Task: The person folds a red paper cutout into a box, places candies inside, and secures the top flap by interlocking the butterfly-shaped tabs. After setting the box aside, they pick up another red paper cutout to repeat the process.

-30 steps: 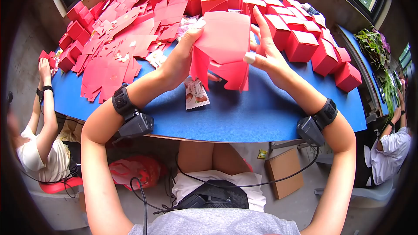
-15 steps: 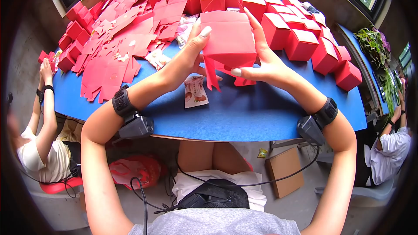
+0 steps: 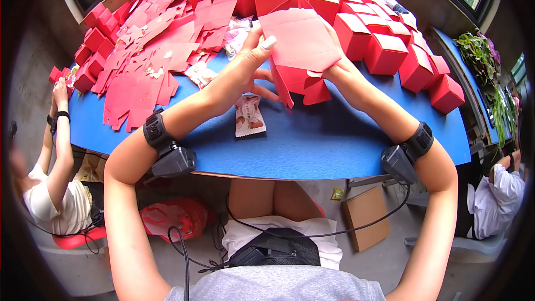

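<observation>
Over the blue table [image 3: 290, 150] I hold a partly folded red paper box [image 3: 301, 39], its flaps loose along the lower front. My left hand [image 3: 253, 64] grips its left side, the thumb against the edge and some fingers spread below. On the right side, my right hand [image 3: 338, 62] holds the box; its thumb and fingertips are mostly hidden by the card. Just below my left fingers lies a small wrapped snack packet [image 3: 249, 116] with a pink and white print.
Flat red card pieces [image 3: 156, 50] are heaped at the left, and finished red boxes [image 3: 387, 53] stand in rows at the right. More packets [image 3: 200, 74] lie behind my left wrist. A co-worker's hand [image 3: 60, 92] is at the far left; another person [image 3: 496, 200] sits right.
The box has tilted and turned, its lower edge now slanting down to the right. My right thumb has gone from its front lower edge to out of sight. The packet looks slightly turned.
</observation>
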A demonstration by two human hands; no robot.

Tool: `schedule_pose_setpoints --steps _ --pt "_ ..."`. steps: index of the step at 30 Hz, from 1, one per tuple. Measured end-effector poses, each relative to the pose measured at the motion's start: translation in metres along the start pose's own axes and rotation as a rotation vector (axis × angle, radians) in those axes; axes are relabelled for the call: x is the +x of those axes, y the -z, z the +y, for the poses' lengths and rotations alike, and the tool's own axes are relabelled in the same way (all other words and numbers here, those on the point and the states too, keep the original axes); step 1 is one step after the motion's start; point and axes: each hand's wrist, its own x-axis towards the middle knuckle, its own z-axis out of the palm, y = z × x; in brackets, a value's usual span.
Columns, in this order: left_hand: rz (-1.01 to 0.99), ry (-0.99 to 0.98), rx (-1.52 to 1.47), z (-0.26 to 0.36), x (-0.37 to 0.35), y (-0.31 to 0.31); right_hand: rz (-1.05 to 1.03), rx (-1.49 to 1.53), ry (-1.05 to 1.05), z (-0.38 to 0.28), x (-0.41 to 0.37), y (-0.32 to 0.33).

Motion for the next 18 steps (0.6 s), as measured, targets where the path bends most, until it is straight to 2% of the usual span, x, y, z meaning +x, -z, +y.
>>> schedule_pose_setpoints --steps 1,3,4,6,12,15,18 --pt "0.000 -0.006 -0.010 -0.001 0.000 0.000 0.001 0.001 0.000 -0.003 0.004 0.001" --pt "0.005 0.010 -0.019 -0.001 0.000 0.001 -0.200 -1.063 0.183 -0.017 0.010 0.003" --pt "0.011 0.024 -0.028 -0.001 0.000 0.001 -0.200 -1.062 0.182 -0.024 0.002 0.000" --pt "0.009 0.044 -0.027 -0.001 0.001 0.002 -0.059 0.043 -0.109 -0.034 -0.025 -0.009" --pt "-0.021 0.103 -0.063 -0.006 0.004 0.009 -0.250 -0.005 -0.143 -0.077 -0.055 -0.012" --pt "-0.023 0.104 -0.063 -0.006 0.004 0.009 -0.169 -0.145 -0.091 -0.075 -0.063 -0.014" --pt "-0.024 0.109 -0.045 -0.006 0.004 0.008 -0.124 -0.109 -0.150 -0.085 -0.067 -0.018"
